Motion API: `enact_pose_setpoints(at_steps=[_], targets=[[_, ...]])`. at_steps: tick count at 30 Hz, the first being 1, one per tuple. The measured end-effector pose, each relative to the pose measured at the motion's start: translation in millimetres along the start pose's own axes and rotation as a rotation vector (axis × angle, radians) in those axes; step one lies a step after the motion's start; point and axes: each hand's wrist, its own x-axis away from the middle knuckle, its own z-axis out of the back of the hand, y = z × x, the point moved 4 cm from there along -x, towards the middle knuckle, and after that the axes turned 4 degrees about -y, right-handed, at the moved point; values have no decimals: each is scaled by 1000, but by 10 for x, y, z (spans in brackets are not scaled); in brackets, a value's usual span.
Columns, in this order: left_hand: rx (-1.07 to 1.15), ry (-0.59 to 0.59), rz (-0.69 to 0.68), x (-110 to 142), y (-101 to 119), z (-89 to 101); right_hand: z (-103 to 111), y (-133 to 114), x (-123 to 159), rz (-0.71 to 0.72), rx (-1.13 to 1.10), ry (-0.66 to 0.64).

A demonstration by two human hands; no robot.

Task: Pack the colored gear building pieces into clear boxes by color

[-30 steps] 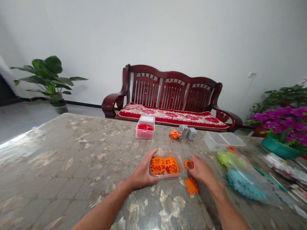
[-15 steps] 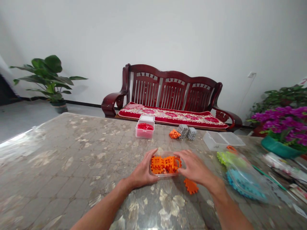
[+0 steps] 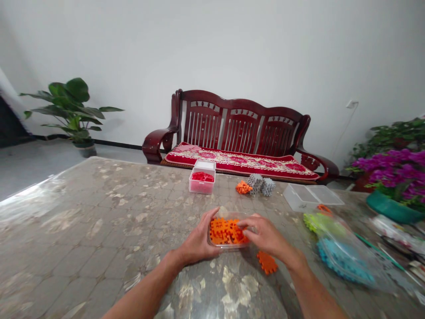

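Left fingers (image 3: 210, 214) clasp clear tub (image 3: 229, 247); right fingers (image 3: 247, 222), grip unclear, at orange pieces (image 3: 224, 231)

The person's left hand (image 3: 199, 239) and right hand (image 3: 264, 232) were bare, as were both forearms (image 3: 156, 277), each tapering smoothly forward.

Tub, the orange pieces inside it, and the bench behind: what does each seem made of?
Tub: see-through, shiny; probably clear plastic, glass possible.
Orange pieces: likely moulded plastic, fairly matte; even colour, regular notches.
Bench: probably varnished wood; glossy, reddish-brown.
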Motion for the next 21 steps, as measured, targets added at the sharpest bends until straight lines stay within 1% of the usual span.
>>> enact_pose_setpoints(at_steps=[2, 4, 6, 8, 11, 13, 15, 17, 19, 21], targets=[[6, 18, 7, 10, -21, 12, 79, 196, -62, -67, -52, 156], [-2, 38, 15, 18, -56, 25, 139, 467, -144, -160, -111, 333], [-26, 70, 25, 21, -99, 41, 137, 755, -247, -279, -157, 466], [-54, 120, 32, 16, -139, 66, 69, 976, -375, -352, -155, 509], [-112, 214, 39, -1, -184, 125, -69, 1163, -550, -419, -123, 522], [-157, 280, 52, -16, -207, 174, -130, 1209, -625, -448, -89, 534], [-194, 339, 68, -29, -225, 217, -132, 1203, -678, -454, -39, 552], [-209, 386, 83, -36, -242, 243, -67, 1152, -733, -434, 13, 573], [-210, 404, 95, -41, -264, 245, 47, 1055, -822, -391, 108, 567], [-212, 402, 97, -43, -287, 233, 163, 920, -967, -339, 334, 468]])
